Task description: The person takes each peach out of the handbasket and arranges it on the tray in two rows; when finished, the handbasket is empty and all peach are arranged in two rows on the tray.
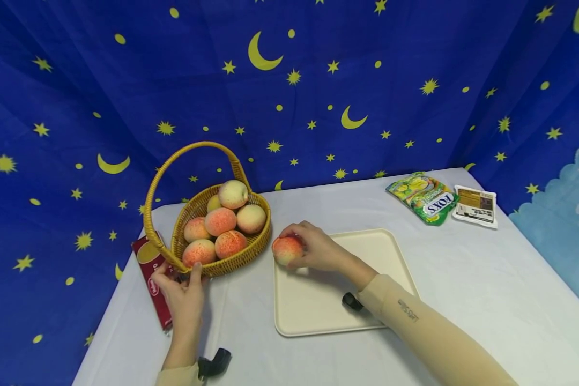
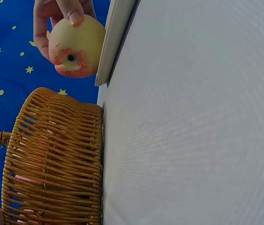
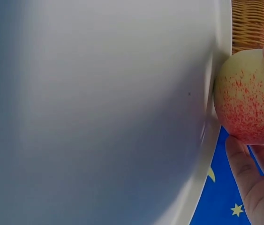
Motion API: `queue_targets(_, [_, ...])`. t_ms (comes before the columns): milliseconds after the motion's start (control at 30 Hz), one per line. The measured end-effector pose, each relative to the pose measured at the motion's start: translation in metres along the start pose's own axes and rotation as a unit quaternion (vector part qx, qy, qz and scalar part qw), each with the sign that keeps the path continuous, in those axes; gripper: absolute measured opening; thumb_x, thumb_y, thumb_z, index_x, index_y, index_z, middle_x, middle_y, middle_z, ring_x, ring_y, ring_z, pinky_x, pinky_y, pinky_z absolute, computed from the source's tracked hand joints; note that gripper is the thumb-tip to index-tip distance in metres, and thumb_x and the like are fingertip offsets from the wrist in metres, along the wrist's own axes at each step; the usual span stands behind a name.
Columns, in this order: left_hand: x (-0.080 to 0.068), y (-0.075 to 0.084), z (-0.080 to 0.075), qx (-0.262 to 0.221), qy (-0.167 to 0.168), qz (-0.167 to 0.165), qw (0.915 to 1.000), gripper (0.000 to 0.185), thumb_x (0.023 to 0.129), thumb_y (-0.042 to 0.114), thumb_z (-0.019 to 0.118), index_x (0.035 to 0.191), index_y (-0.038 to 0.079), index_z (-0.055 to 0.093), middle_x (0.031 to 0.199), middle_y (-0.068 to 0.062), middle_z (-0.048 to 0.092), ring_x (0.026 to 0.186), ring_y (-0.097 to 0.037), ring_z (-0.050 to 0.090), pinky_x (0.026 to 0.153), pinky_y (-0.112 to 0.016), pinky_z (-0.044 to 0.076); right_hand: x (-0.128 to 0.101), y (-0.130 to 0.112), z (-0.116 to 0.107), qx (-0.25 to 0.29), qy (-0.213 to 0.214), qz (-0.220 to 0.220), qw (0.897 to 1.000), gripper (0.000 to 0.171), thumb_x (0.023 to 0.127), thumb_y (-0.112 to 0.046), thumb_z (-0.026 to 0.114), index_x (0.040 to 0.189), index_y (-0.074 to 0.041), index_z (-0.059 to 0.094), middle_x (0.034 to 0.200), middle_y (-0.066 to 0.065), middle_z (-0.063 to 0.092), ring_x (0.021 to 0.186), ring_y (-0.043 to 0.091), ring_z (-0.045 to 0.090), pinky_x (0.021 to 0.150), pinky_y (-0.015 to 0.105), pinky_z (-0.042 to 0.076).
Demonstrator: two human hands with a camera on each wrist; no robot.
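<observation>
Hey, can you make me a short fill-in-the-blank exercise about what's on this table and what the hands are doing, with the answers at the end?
1. The right hand holds a peach by a corner of the cream-coloured ____.
2. The left hand touches the wicker ____ that holds the other peaches.
3. The green packet carries the brand name ____.
4. The backdrop behind the table is ____ with yellow stars.

Missing words: tray; basket; FOX'S; blue.

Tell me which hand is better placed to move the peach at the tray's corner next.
Probably the right hand: it already holds the peach over the corner of the tray nearest the basket, while the left hand is occupied at the basket's rim.
</observation>
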State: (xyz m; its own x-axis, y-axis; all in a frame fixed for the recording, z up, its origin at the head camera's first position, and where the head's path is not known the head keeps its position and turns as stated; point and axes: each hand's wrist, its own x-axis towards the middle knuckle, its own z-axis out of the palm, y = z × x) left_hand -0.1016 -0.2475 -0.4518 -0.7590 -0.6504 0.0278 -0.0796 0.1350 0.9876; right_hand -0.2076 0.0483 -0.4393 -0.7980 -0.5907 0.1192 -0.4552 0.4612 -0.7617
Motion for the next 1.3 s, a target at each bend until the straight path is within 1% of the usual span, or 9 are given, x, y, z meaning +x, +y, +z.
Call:
queue_targets(133, [0.0009, -0.0009, 0.0004, -0.003, -0.001, 0.003, 1.0, 0.065, 0.106, 0.018, 0.067, 0.155, 0.014, 0.024, 0.139, -0.007, 0.042, 0.089, -0.012, 0.061, 0.076, -0.013, 0.063, 0.0021, -0.0018, 0.0009, -0.003, -0.004, 0.005, 1.0, 0.065, 0.077, -0.017, 0.097, 0.133, -0.02, 0.066, 0.13, 0.008, 0.063, 0.121, 0.025, 0.059, 0.109, 0.049, 0.056])
queue_targets(233, [0.0014, -0.0015, 0.0003, 0.001, 0.0, 0.002, 1.0, 0.066, 0.106, 0.019, 0.067, 0.155, 0.014, 0.024, 0.136, -0.005, 0.043, 0.088, -0.011, 0.06, 0.076, -0.013, 0.062, 0.0032, -0.0031, 0.0001, -0.001, -0.009, 0.008, 1.0, 0.064, 0.078, -0.018, 0.096, 0.135, -0.019, 0.065, 0.129, 0.008, 0.063, 0.12, 0.024, 0.059, 0.106, 0.046, 0.058])
queue_targets(467, [0.0007, -0.0017, 0.0004, 0.011, 0.0, -0.007, 0.9999, 0.067, 0.106, 0.021, 0.067, 0.157, 0.016, 0.024, 0.136, -0.003, 0.042, 0.09, -0.009, 0.058, 0.077, -0.012, 0.061, 0.0054, -0.0047, -0.0019, 0.002, -0.027, 0.011, 1.0, 0.057, 0.084, -0.02, 0.092, 0.135, -0.017, 0.065, 0.129, 0.01, 0.062, 0.119, 0.023, 0.059, 0.103, 0.039, 0.06])
queue_targets(767, [-0.0009, -0.0007, -0.0016, 0.007, -0.001, -0.006, 1.0, 0.066, 0.106, 0.02, 0.067, 0.156, 0.014, 0.024, 0.133, -0.003, 0.043, 0.09, -0.013, 0.061, 0.076, -0.012, 0.062, 0.0056, -0.0029, -0.0031, -0.003, -0.029, 0.003, 1.0, 0.063, 0.084, -0.027, 0.093, 0.137, -0.016, 0.063, 0.13, 0.012, 0.062, 0.117, 0.022, 0.061, 0.099, 0.036, 0.059])
queue_targets(867, [-0.0005, -0.0004, -0.0022, 0.008, -0.002, -0.006, 0.9999, 0.066, 0.107, 0.021, 0.067, 0.156, 0.015, 0.024, 0.134, -0.003, 0.043, 0.091, -0.013, 0.061, 0.077, -0.012, 0.062, 0.0057, -0.003, -0.0037, -0.003, -0.033, 0.004, 0.999, 0.062, 0.085, -0.029, 0.093, 0.138, -0.017, 0.062, 0.132, 0.011, 0.063, 0.118, 0.022, 0.061, 0.099, 0.036, 0.058])
queue_targets(1067, [0.0003, -0.0008, -0.0014, 0.007, -0.002, -0.007, 0.9999, 0.066, 0.106, 0.021, 0.067, 0.157, 0.016, 0.024, 0.133, -0.003, 0.043, 0.091, -0.012, 0.06, 0.076, -0.011, 0.061, 0.0056, -0.0019, -0.0036, 0.0, -0.038, 0.001, 0.999, 0.06, 0.086, -0.028, 0.091, 0.138, -0.019, 0.062, 0.134, 0.01, 0.065, 0.122, 0.024, 0.062, 0.104, 0.041, 0.058])
queue_targets(1167, [0.0004, -0.0012, -0.0012, 0.008, -0.003, -0.005, 1.0, 0.066, 0.106, 0.021, 0.067, 0.156, 0.015, 0.024, 0.133, -0.003, 0.043, 0.09, -0.012, 0.06, 0.075, -0.012, 0.061, 0.0064, -0.0002, -0.0029, -0.003, -0.035, 0.003, 0.999, 0.059, 0.086, -0.029, 0.091, 0.137, -0.019, 0.063, 0.133, 0.008, 0.066, 0.121, 0.024, 0.062, 0.104, 0.041, 0.057])
queue_targets(1300, [0.0008, -0.0012, -0.0017, 0.002, -0.001, -0.007, 1.0, 0.066, 0.106, 0.019, 0.067, 0.156, 0.016, 0.024, 0.132, -0.002, 0.042, 0.088, -0.012, 0.062, 0.075, -0.012, 0.062, 0.008, 0.0017, -0.0036, 0.005, -0.026, 0.008, 1.0, 0.058, 0.086, -0.025, 0.091, 0.136, -0.016, 0.064, 0.131, 0.009, 0.067, 0.12, 0.025, 0.062, 0.102, 0.04, 0.058])
